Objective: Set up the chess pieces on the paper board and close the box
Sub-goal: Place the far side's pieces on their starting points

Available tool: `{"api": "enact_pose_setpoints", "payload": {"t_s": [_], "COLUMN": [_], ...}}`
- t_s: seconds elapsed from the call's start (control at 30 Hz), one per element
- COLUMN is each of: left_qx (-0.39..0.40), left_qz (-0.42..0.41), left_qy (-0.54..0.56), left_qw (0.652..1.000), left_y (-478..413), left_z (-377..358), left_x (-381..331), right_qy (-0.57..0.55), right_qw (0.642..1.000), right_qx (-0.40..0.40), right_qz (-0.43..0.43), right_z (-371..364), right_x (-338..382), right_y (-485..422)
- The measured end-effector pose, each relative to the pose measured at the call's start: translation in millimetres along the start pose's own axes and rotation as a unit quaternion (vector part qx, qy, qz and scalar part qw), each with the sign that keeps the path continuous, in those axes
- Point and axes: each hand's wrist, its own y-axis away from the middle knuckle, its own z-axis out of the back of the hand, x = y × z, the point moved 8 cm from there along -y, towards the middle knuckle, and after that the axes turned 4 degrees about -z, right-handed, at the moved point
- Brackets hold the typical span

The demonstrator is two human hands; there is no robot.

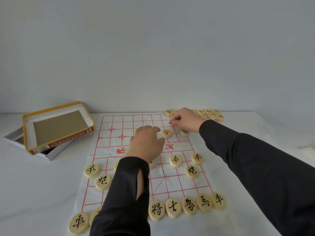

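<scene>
The paper board (pixel 129 120), white with a red grid, lies on the table. Black-lettered pieces such as (pixel 156 210) stand in rows on its near half. A red-lettered piece (pixel 166 133) sits past the river line, and a second one (pixel 185 132) shows partly under my right wrist. My left hand (pixel 146 143) hovers palm down over the board's middle, fingers relaxed, just left of the first red piece. My right hand (pixel 185 120) has its fingers curled, tips down at the board's far right, and no piece shows in them. The open box (pixel 15 138) lies at the left.
The yellow-rimmed lid (pixel 58 128) rests upside down, tilted across the white box base. Several loose red-lettered pieces (pixel 210 114) cluster off the board's far right corner. A white cloth covers the table, and a plain wall stands behind it.
</scene>
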Motion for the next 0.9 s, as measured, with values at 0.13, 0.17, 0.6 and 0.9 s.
{"api": "enact_pose_setpoints", "payload": {"t_s": [0.13, 0.17, 0.6, 0.9], "left_qx": [0.004, 0.004, 0.017, 0.0], "left_qz": [-0.019, -0.027, -0.092, -0.068], "left_qy": [-0.012, -0.014, -0.04, -0.036], "left_qw": [1.0, 1.0, 0.995, 0.997], "left_y": [0, 0, 3, 3], "left_z": [-6, -8, -30, -23], "left_x": [-9, -13, -50, -35], "right_qy": [-0.019, -0.021, -0.055, 0.135], "right_qw": [0.998, 0.997, 0.982, 0.987], "right_qx": [-0.061, -0.071, -0.109, -0.043], "right_qz": [-0.016, -0.023, -0.141, -0.07], "right_z": [24, 31, 71, 45], "right_x": [-15, -20, -114, -99], "right_y": [4, 6, 31, 44]}}
